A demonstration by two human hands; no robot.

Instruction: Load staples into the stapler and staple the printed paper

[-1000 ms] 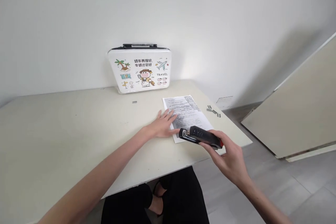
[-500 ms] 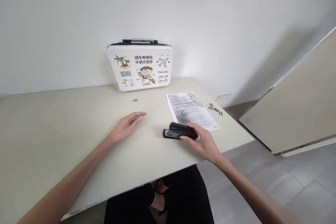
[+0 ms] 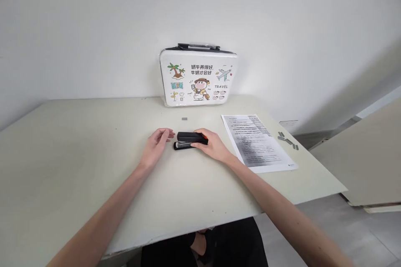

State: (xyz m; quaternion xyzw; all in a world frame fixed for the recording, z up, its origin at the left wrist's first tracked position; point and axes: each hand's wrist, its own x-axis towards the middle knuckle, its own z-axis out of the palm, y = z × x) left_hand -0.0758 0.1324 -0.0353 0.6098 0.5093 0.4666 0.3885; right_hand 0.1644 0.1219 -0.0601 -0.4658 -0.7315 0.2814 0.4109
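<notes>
My right hand (image 3: 211, 144) grips a black stapler (image 3: 188, 137) at its rear end, where a bit of red shows. The stapler lies on its side lengthwise across the table's middle, its front end pointing left and its top arm parted from the base. My left hand (image 3: 159, 139) is just left of that front end, fingers loosely curled and nothing visible in them. Behind the stapler lies a small grey strip of staples (image 3: 184, 119). To the right are printed paper sheets (image 3: 258, 144), with several more staple strips (image 3: 288, 140) beyond their right edge.
A white cartoon-printed case (image 3: 199, 77) with a black handle stands at the back against the wall (image 3: 109, 29). The pale table (image 3: 78, 167) ends at the front over my legs. A beige panel (image 3: 376, 150) stands off to the right.
The view has swung left. My right hand has carried the stapler left, away from the paper and close to my left hand. The left hand's fingers have curled more.
</notes>
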